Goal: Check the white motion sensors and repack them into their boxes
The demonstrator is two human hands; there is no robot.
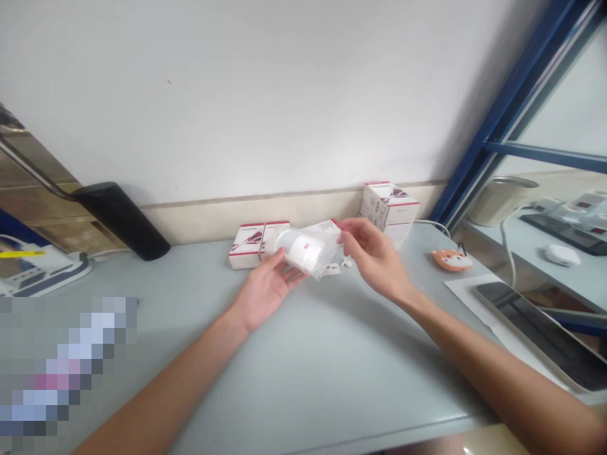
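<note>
Hands [265, 287] [374, 256] on clear plastic bag [322, 262] around white cylinder [301, 248]

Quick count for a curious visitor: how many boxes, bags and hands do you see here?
White-and-red boxes: 5, one partly behind the bag
Clear plastic bags: 1
Hands: 2, the left hand and right hand
Total: 8

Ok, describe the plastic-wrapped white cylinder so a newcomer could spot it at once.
On the pale grey desk against the wall, red-and-white boxes stand at the back. In front of them, between the left hand and right hand, is a white cylinder in clear plastic. It alone is held up off the desk, wrapped see-through.
</note>
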